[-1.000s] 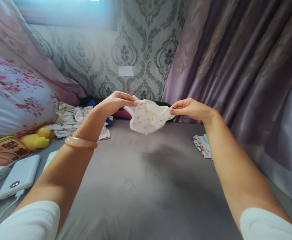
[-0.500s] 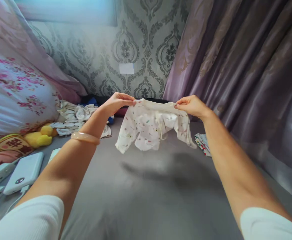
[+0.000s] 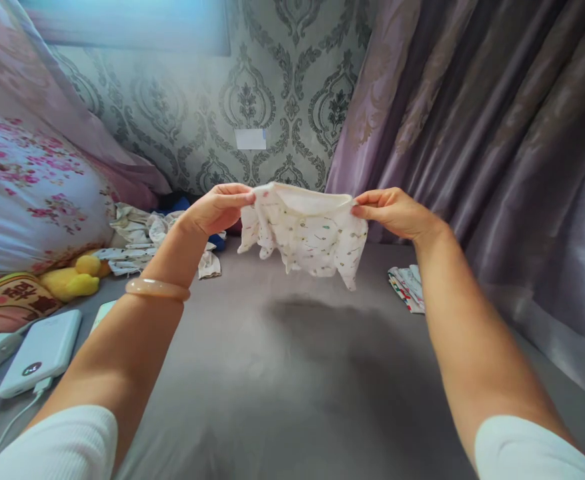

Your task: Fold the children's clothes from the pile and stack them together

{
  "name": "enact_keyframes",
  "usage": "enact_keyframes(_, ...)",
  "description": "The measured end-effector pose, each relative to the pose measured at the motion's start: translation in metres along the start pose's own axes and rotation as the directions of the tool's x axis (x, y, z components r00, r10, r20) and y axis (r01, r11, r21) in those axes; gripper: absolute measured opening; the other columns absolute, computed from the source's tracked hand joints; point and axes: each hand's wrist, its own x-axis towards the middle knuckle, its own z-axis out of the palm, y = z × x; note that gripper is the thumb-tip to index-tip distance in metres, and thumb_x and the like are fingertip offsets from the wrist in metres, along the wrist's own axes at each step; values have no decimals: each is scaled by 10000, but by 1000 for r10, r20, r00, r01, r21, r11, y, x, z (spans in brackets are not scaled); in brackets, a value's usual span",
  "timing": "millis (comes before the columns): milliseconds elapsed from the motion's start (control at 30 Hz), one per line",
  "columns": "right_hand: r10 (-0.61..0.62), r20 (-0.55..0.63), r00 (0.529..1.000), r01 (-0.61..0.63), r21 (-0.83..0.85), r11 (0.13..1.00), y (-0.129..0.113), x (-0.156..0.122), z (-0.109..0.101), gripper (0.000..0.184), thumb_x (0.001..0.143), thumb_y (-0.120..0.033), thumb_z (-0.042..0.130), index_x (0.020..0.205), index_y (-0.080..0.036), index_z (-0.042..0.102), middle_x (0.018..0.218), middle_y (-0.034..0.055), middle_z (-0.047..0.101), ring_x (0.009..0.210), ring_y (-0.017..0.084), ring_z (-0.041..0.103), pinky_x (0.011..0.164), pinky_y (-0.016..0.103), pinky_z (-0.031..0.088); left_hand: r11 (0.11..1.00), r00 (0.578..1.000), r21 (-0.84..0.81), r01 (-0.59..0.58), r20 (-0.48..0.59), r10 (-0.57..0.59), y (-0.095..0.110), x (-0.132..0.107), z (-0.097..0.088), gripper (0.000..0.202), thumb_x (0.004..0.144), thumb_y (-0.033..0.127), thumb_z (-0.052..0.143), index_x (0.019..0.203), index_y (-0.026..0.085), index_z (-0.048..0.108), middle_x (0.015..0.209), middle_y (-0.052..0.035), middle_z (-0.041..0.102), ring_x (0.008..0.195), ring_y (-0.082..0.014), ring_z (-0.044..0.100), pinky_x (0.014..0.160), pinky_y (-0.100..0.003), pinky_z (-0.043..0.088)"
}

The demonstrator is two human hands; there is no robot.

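Both my hands are pinched tight on the small printed shirt (image 3: 307,233): L hand (image 3: 227,203) has one top corner btwn thumb & fingers, R hand (image 3: 391,210) has the other, neckline stretched across. Shirt's hanging in the air over the grey sheet (image 3: 292,387), left of the folded cloth (image 3: 408,288) & apart from it.

Risk, imo: only edges are in my fingertips, so if either pinch loosens, that shoulder drops & the neckline folds over. Pulling too hard w/ both cld stretch the neck. Lower ends hang loose & uneven; a fast drop cld tuck a sleeve under. My R forearm overlaps the folded cloth in view (can't tell if touching), so a low swing cld mess it up. Well left of the folded cloth & closer to me: power bank (image 3: 42,353) w/ cable (image 3: 15,413); careless L elbow cld snag it.
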Motion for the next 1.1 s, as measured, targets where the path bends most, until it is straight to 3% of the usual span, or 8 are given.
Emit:
enact_keyframes(67,21,19,1000,-20,-30,999,-2,-3,-3,323,664,-524,774,777,-223,745,720,23,726,756,199,671,693,312,539,998,999,63,14,28,-16,2,-1,0,325,525,383,864,755,173,769,714,-50,728,719,-195,676,702,-315,550)
enact_keyframes(267,8,-21,1000,-10,-94,996,-7,-3,1,331,686,-524,753,806,-216,751,734,27,729,761,209,671,701,330,530,994,999,108,-20,-31,23,5,1,13,363,519,398,860,769,151,770,725,-54,727,747,-198,677,735,-312,540)
enact_keyframes(467,-79,-235,969,31,-202,979,-13,-5,1,321,759,-518,699,876,-224,751,784,41,737,830,234,672,790,410,516,996,987,86,-24,-153,37,8,-2,14,355,536,377,851,796,150,766,733,-51,727,727,-176,665,691,-291,533)
enact_keyframes(600,-98,-355,930,15,-231,973,-14,-7,4,375,754,-537,701,911,-200,749,801,73,745,876,268,669,809,419,511,995,986,97,-24,-159,40,5,-5,14,360,535,392,843,787,148,761,706,-43,713,690,-171,655,647,-285,523)
enact_keyframes(867,-75,-346,935,53,-75,996,-1,-16,3,415,783,-557,646,937,-178,715,826,84,733,808,241,672,721,361,528,990,978,132,-50,-195,75,13,-23,18,375,587,446,781,814,151,740,679,-38,678,649,-158,609,601,-272,485)
enact_keyframes(1000,-99,-413,905,27,-175,984,-4,-28,11,407,894,-519,503,1016,-169,671,883,95,721,837,239,663,718,346,513,967,952,233,-106,-256,166,21,-39,32,319,730,427,657,923,177,709,757,-27,661,700,-153,590,627,-253,469)
enact_keyframes(1100,-146,-509,849,-82,-398,914,-19,-48,25,368,967,-425,391,1087,-177,635,1001,128,696,903,264,649,757,362,482,867,888,469,-166,-311,338,26,-57,46,286,846,382,555,1043,218,680,950,-54,646,845,-176,588,726,-265,469)
